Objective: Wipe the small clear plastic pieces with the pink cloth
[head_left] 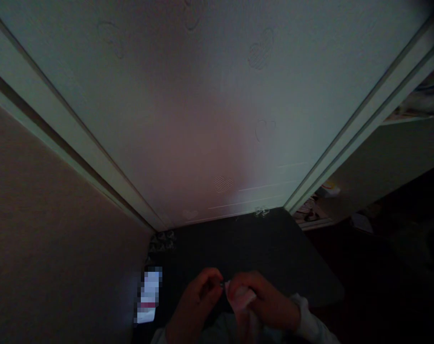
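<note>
In the dim light, my left hand (201,297) is closed in a pinch at the front of the dark tabletop (259,248). A tiny dark, shiny piece (222,284) shows at its fingertips; its kind is too small to make out. Close on the right, my right hand (259,294) is wrapped round a pale pink cloth or tissue (242,298). The cloth hangs down below the fingers, and one end of it points toward the left fingertips. Whether the small piece touches the cloth I cannot tell.
A lit screen, blurred into blocks (148,294), stands at the table's left edge. Small clear glassy pieces (262,211) lie at the back, with several more (163,241) at the back left. A pale panel with heart patterns (202,119) rises behind; shelves (413,119) are at right.
</note>
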Motion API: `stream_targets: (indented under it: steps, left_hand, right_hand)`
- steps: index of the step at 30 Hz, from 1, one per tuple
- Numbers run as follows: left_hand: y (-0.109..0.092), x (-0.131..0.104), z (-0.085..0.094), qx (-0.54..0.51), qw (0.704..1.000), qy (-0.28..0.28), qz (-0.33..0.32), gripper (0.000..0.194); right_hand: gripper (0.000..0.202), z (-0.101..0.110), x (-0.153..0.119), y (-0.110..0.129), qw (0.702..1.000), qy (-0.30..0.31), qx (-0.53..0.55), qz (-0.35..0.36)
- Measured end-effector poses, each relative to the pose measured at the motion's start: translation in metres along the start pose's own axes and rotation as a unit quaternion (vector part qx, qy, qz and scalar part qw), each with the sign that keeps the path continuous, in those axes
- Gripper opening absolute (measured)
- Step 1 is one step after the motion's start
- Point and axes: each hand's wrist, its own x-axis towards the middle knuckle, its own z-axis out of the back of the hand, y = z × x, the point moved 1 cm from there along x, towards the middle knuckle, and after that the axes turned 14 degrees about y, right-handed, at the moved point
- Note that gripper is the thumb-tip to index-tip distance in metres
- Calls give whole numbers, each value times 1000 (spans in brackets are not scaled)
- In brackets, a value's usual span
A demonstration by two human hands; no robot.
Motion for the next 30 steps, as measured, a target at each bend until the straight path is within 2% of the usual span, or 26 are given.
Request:
stream_targets:
  steps: [7,11,17,21,25,30]
  left_hand:
    - [-1,-2,-1,-3,1000,-3,-4,24]
    - [0,-2,-3,-10,1000,-17,-19,24]
    - [-5,1,-6,0,1000,-25,-1,21]
    - [-9,4,-7,4,1000,-20,6,23]
    - [-9,6,-7,9,1000,-24,12,21]
    - [-6,6,-7,10,999,-27,21,22]
  right_hand:
    - [27,0,-5,0,1000,-17,-6,9]
    - [28,-2,-10,-10,998,-57,9,22]
    - [25,-7,-14,-17,992,-104,-41,60]
    - [32,-7,-11,-11,991,-87,-25,94]
    - [46,-7,-9,-11,995,-63,-12,78]
    - [53,-9,-10,-16,995,-59,-35,69]
